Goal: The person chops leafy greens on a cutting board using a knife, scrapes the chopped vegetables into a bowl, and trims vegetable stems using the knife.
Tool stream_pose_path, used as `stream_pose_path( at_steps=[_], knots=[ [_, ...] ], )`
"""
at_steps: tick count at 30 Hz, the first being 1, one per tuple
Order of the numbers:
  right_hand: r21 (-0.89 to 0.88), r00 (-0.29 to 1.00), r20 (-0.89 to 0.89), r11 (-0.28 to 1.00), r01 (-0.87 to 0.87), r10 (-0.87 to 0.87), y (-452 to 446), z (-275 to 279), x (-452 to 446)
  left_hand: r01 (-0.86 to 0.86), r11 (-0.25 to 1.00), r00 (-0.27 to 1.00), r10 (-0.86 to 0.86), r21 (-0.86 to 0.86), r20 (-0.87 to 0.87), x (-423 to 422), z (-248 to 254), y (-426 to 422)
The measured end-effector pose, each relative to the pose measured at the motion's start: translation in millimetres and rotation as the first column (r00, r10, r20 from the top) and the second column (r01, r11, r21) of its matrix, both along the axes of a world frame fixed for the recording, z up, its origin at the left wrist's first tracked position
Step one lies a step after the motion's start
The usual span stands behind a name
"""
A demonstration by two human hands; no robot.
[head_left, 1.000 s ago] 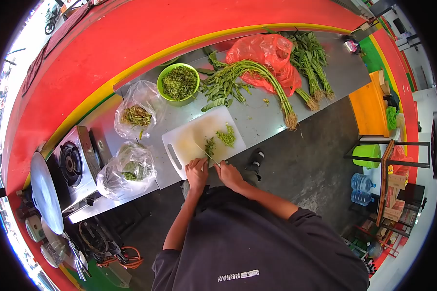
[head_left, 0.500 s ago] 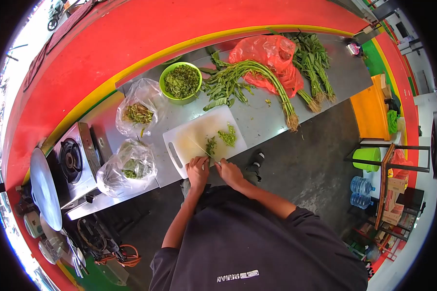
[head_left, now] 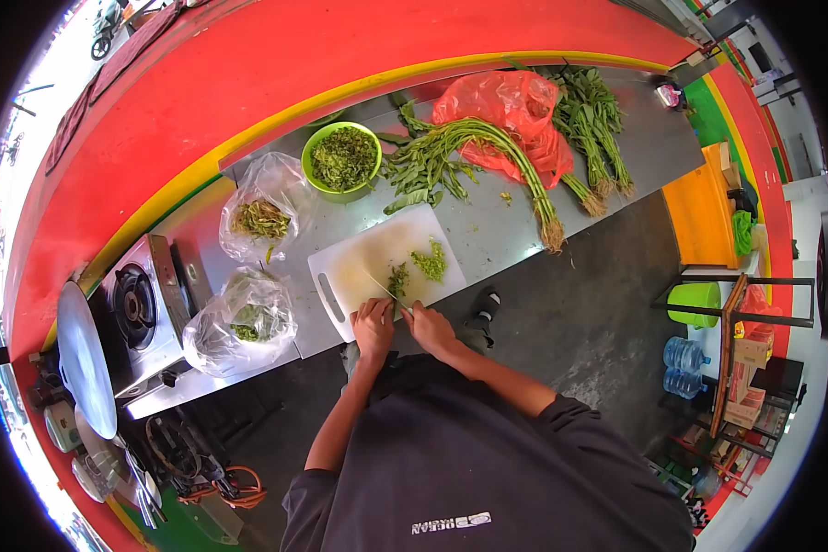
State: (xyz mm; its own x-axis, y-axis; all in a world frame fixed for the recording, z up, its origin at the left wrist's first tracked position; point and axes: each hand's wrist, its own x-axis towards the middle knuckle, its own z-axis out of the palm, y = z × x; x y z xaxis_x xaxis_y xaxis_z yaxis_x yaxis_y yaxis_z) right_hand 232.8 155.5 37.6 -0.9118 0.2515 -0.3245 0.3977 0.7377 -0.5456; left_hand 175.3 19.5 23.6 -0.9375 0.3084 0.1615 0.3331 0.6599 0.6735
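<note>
My right hand (head_left: pixel 430 327) is closed round the handle of a knife, whose thin blade (head_left: pixel 379 283) slants up and left over the white cutting board (head_left: pixel 345 260). Close beside it, my left hand (head_left: pixel 374 324) has its fingers bunched on leafy greens at the board's near edge; the fingers mostly hide what they hold. Chopped dark green leaves (head_left: pixel 398 280) lie against the blade. To their right sits a pile of lighter chopped stems (head_left: pixel 430 262).
Behind the board stands a green bowl (head_left: pixel 342 191) of chopped greens. Two clear plastic bags (head_left: pixel 262 299) (head_left: pixel 287 189) with greens lie left, near a gas stove (head_left: pixel 138 304). Long-stemmed vegetables (head_left: pixel 524 170) and a red plastic bag (head_left: pixel 499 99) lie right on the metal table (head_left: pixel 501 235).
The knife and my right hand have shifted slightly left, closer to my left hand. The piles on the board look nearly the same.
</note>
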Motion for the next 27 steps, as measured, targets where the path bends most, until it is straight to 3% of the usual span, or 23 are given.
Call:
stream_pose_path(
  at_steps=[9, 14, 27],
  knots=[
    [-0.033, 0.999, 0.047, 0.999, -0.012, 0.014, 4, 6, 6, -0.029, 0.999, 0.995, 0.028, 0.013, 0.094, 2, -3, -3],
    [-0.042, 1.000, 0.002, 0.999, -0.012, 0.012, 1, -8, -3, 0.072, 0.995, 0.995, -0.076, -0.066, -0.058, 7, 9, -3],
    [-0.009, 0.999, -0.031, 1.000, 0.007, -0.007, 0, -1, 4, 0.018, 0.999, 0.998, -0.021, -0.041, -0.057, 4, 5, -3]
  ],
)
